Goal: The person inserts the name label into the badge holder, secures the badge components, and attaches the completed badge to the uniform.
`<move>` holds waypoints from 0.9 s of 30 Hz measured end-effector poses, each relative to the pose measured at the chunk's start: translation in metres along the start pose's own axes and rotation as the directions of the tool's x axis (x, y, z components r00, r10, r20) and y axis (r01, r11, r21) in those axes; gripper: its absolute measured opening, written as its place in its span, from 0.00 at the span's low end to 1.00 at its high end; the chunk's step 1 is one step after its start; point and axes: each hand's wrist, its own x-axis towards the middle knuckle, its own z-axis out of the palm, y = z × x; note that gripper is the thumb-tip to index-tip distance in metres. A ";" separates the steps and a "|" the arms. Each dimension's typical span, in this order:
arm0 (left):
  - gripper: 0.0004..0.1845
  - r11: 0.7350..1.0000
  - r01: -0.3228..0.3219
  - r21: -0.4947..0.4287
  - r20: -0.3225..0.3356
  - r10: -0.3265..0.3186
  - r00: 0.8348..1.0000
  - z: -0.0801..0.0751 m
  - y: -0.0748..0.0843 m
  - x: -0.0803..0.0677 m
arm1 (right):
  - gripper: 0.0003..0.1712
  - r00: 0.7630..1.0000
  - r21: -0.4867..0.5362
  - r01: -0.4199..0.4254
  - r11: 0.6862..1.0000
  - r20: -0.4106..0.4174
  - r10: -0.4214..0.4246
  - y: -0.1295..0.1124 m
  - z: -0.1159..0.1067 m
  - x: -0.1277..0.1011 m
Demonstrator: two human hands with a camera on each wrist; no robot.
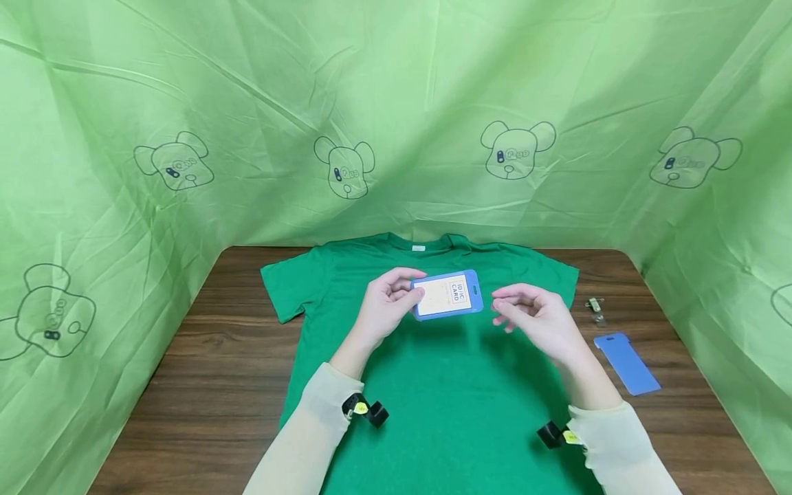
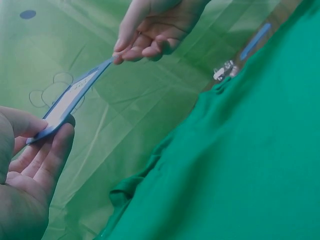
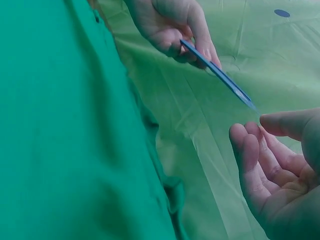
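A blue ID card holder (image 1: 448, 295) with a white insert printed "ID/IC CARD" is held up over a green T-shirt (image 1: 427, 385). My left hand (image 1: 392, 302) pinches its left end, thumb on the front and fingers behind. Just off its slotted end is my right hand (image 1: 535, 320), thumb and fingertips together. A faint see-through piece (image 3: 256, 110) shows between the holder's end and those fingertips in the right wrist view; its full shape cannot be made out. Edge-on in the left wrist view, the holder (image 2: 75, 97) slants up toward the right hand.
Right of the shirt, a flat blue slotted cover (image 1: 630, 364) lies on the brown wooden table (image 1: 229, 371). A small metal clip (image 1: 595, 309) with a clear strap is behind it. Green curtains (image 1: 427, 82) with bear-head drawings enclose the table at the back and sides.
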 end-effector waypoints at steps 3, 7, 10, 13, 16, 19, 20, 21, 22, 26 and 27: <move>0.14 1.000 0.001 -0.009 0.002 -0.001 1.000 0.001 0.001 0.000 | 0.12 1.000 -0.058 0.010 0.998 -0.018 -0.011 0.004 -0.013 -0.005; 0.15 1.000 0.006 -0.023 0.007 -0.006 1.000 0.001 0.001 -0.001 | 0.12 0.999 -0.137 0.013 0.991 -0.041 -0.018 0.012 -0.035 -0.013; 0.15 1.000 0.008 -0.024 0.006 -0.008 1.000 0.001 0.000 -0.001 | 0.13 0.998 -0.203 -0.005 0.979 -0.056 -0.007 0.022 -0.055 -0.021; 0.14 1.000 0.012 -0.023 0.006 -0.012 1.000 0.001 -0.001 0.000 | 0.14 0.996 -0.266 -0.051 0.963 -0.080 0.030 0.033 -0.077 -0.032; 0.14 1.000 0.017 -0.022 0.005 -0.017 1.000 0.001 -0.001 0.000 | 0.16 0.995 -0.328 -0.079 0.941 -0.091 0.052 0.045 -0.099 -0.042; 0.14 1.000 0.018 -0.023 0.004 -0.018 1.000 0.001 -0.001 0.000 | 0.17 0.994 -0.386 -0.091 0.918 -0.084 0.063 0.056 -0.121 -0.051; 0.14 1.000 0.017 -0.023 0.003 -0.017 1.000 0.001 0.000 0.000 | 0.18 0.994 -0.401 -0.098 0.911 -0.085 0.070 0.060 -0.128 -0.053; 0.14 1.000 0.015 -0.024 0.003 -0.015 1.000 0.001 0.000 0.000 | 0.19 0.993 -0.417 -0.108 0.902 -0.085 0.080 0.063 -0.135 -0.056; 0.14 1.000 0.014 -0.025 0.003 -0.014 1.000 0.001 0.000 0.000 | 0.19 0.992 -0.433 -0.120 0.893 -0.086 0.091 0.065 -0.141 -0.058; 0.14 1.000 0.009 -0.023 0.005 -0.009 1.000 0.001 0.000 -0.001 | 0.23 0.988 -0.463 -0.156 0.873 -0.079 0.135 0.074 -0.161 -0.065; 0.14 1.000 0.010 -0.021 0.006 -0.009 1.000 0.001 0.000 -0.001 | 0.24 0.986 -0.463 -0.166 0.871 -0.075 0.147 0.076 -0.165 -0.066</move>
